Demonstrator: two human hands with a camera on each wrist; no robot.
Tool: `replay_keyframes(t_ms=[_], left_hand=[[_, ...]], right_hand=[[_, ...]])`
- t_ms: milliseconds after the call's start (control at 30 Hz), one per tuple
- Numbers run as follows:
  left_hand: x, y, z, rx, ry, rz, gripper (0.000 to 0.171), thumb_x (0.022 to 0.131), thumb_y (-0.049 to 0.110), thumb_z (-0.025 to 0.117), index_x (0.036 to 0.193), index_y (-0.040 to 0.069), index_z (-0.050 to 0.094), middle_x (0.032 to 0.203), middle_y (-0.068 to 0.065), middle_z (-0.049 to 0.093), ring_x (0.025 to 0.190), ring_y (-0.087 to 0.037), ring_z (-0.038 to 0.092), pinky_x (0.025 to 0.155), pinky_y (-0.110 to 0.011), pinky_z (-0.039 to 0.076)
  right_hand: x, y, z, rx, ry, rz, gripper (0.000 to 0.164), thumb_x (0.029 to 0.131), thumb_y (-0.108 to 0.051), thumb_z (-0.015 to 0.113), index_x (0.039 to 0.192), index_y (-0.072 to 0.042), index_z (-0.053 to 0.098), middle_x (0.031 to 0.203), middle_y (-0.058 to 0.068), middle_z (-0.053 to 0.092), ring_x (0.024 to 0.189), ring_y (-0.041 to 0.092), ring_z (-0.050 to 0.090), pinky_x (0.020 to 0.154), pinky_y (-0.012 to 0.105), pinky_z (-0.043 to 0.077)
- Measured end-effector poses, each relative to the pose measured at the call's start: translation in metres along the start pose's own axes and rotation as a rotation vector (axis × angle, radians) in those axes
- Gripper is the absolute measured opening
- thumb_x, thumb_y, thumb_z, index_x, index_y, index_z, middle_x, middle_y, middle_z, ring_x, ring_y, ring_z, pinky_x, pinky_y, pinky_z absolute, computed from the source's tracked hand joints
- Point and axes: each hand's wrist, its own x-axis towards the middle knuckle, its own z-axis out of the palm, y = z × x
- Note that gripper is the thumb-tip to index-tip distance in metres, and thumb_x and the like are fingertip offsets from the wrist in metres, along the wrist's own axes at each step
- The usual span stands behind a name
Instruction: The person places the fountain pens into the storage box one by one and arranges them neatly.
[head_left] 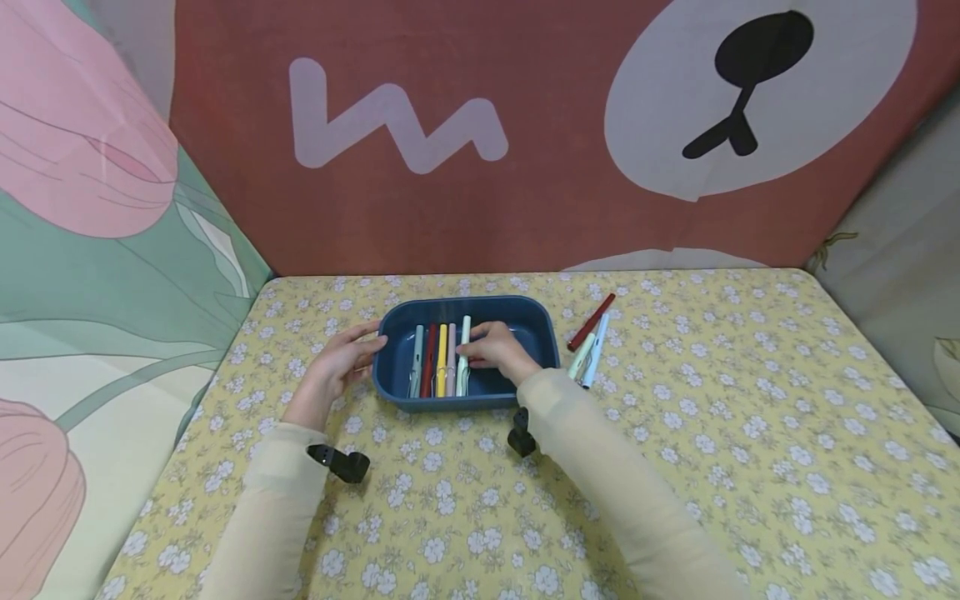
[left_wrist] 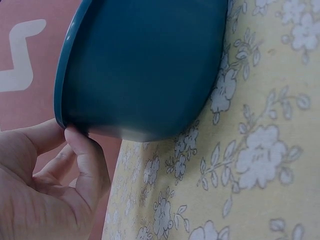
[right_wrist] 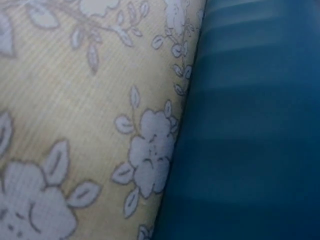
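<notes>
A dark blue oblong box point(head_left: 465, 404) stands on the table. Its left rim is pinched between the thumb and fingers of my left hand point(head_left: 337, 364); the left wrist view shows this grip on the box point(left_wrist: 140, 70) close up. Inside, a grey-blue pen point(head_left: 417, 360), a dark red pen point(head_left: 429, 362), a yellow pen point(head_left: 442, 360) and a pink pen point(head_left: 451, 360) lie side by side. To their right, my right hand point(head_left: 497, 346) pinches a pale green pen point(head_left: 462, 371) within the box. The right wrist view has only the box's outer wall point(right_wrist: 250, 125) and tablecloth, no hand.
Right of the box, a second dark red pen point(head_left: 592, 322), a light blue pen point(head_left: 596, 350) and another pale green pen point(head_left: 581, 357) lie on the yellow flowered tablecloth point(head_left: 735, 417). A reddish-brown printed curtain point(head_left: 540, 208) hangs behind the table's far edge.
</notes>
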Motion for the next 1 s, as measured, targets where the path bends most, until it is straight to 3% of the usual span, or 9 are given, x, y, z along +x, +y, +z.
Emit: replay_keyframes(t_ms=[1000], left_hand=[[0.0007, -0.0002, -0.0013, -0.005, 0.003, 0.004, 0.057, 0.098, 0.025, 0.055, 0.15, 0.02, 0.033, 0.084, 0.015, 0.065, 0.066, 0.003, 0.063, 0.058, -0.015, 0.048]], right_hand=[[0.0038, 0.0009, 0.0024, -0.058, 0.029, 0.023, 0.046, 0.087, -0.007, 0.07, 0.128, 0.002, 0.05, 0.13, 0.018, 0.05, 0.108, 0.028, 0.064, 0.084, 0.03, 0.056]])
